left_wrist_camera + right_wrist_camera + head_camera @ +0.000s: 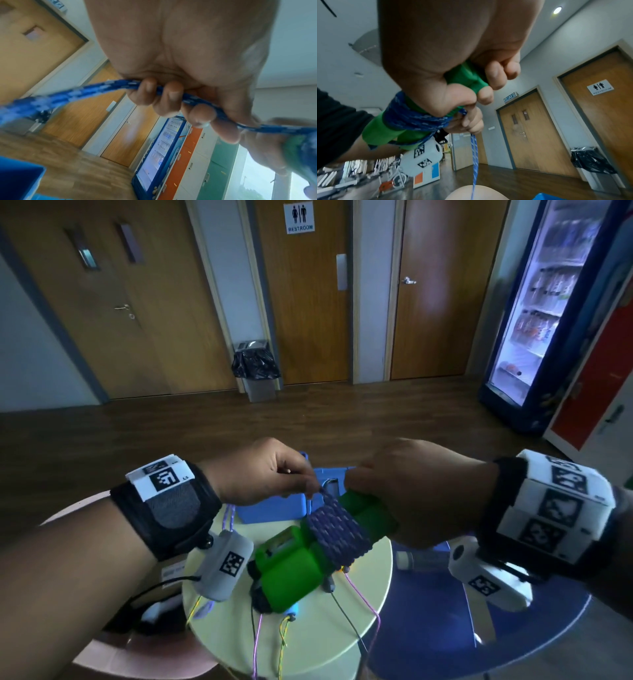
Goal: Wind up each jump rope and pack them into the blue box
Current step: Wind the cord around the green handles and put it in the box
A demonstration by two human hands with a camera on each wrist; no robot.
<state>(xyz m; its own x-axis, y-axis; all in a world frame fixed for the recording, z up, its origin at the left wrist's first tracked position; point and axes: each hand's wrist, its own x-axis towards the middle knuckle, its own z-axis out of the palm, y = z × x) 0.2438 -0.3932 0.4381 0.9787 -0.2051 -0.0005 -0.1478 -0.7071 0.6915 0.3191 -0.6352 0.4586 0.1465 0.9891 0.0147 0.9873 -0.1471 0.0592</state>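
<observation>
Right hand: the right hand (411, 491) is wrapping its curled fingers (494, 77) round the pair of green handles (298, 563), gripping them at their far end and holding them in the air above the round table (359, 621).
Left hand: the left hand (263, 470) is pinching the blue rope (109, 86) – fingers (173, 97) curled over the cord, which is crossing the palm from one side to the other in the left wrist view.
Rope: a band of blue turns is sitting tight round the middle of the green handles, and a free length is hanging straight down from the left hand toward the table in the right wrist view.
Handles: the two green handles are lying side by side, tilted, their near ends pointing down toward the person.
Blue box: the blue box (274, 508) is standing on the far part of the round table, just behind the two hands – how it is open or closed is hidden by them.
Other ropes: thin purple, yellow and grey cords (363, 601) are trailing over the near edge of the round table.
Room: wooden doors are lining the far wall, with a restroom sign (298, 217) on one, a bin (257, 371) with a black liner on the floor, and a lit drinks fridge (541, 313) at the right.
</observation>
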